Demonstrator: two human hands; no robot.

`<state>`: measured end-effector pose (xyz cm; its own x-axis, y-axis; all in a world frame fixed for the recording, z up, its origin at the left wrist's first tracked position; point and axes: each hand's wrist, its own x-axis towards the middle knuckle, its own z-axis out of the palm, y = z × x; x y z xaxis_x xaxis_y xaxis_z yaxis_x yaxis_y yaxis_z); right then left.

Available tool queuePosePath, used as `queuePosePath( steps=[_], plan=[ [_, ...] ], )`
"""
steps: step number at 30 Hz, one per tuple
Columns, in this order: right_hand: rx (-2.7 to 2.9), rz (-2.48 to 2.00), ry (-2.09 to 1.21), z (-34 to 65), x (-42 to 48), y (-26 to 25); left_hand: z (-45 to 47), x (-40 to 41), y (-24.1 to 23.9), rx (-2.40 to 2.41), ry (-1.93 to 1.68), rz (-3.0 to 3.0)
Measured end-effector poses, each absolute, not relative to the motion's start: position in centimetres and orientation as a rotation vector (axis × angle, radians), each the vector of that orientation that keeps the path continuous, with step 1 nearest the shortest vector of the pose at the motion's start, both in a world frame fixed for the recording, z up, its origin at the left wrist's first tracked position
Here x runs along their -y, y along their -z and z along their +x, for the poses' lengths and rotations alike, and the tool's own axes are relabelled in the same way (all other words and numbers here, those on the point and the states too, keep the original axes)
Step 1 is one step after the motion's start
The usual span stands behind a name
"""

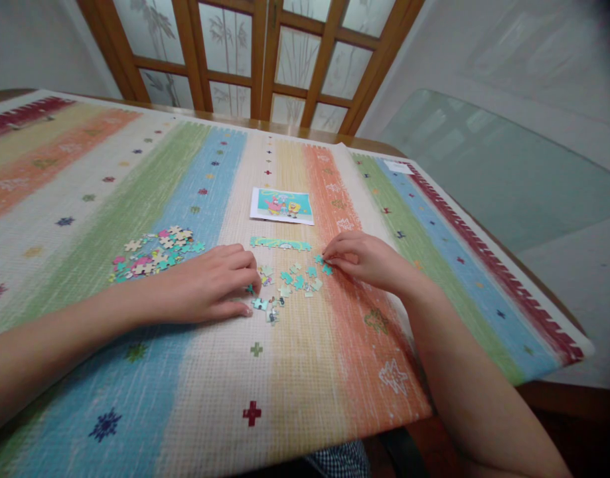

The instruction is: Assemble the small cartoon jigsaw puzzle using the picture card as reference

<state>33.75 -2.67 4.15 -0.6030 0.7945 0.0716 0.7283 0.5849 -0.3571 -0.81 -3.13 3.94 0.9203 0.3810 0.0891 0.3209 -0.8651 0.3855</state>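
Observation:
My right hand (367,262) pinches at a teal jigsaw puzzle piece (319,259) at the right edge of a loose group, with thumb and forefinger together. My left hand (218,282) rests palm down at the left of this group, fingers curved and thumb apart from them, beside a few puzzle pieces (259,303); its fingertips partly hide a teal piece. More teal and pale loose pieces (299,282) lie between the hands. Just beyond them sits a joined strip of puzzle pieces (279,243). Behind the strip lies a reference picture (285,206) of cartoon figures on teal.
A larger pile of mixed puzzle pieces (155,252) lies left, beyond my left forearm. A striped tablecloth (305,398) covers the table. A small white paper (398,167) lies at the far right. Wooden doors with glass panes (229,40) stand behind; a transparent chair back (484,153) is at right.

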Motion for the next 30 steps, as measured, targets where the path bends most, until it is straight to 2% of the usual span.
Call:
queuePosePath(
  steps=[8, 16, 23, 30],
  plan=[
    [2.583, -1.264, -0.442, 33.8, 2.6, -4.1, 0.1, 4.0, -2.5, -0.566, -0.284, 2.786],
    [2.578, -1.27, -0.447, 33.8, 2.6, -4.0, 0.4, 3.4, -2.1, -0.417, -0.406, 2.988],
    [2.294, -1.351, -0.21, 32.3, 3.3, -4.0, 0.7, 3.6, -2.1, -0.445, -0.55, 3.103],
    [2.344, -1.083, -0.705, 27.7, 6.1, -4.2, 1.0, 3.9, -1.9, -0.711, -0.687, 2.89]
  ],
)
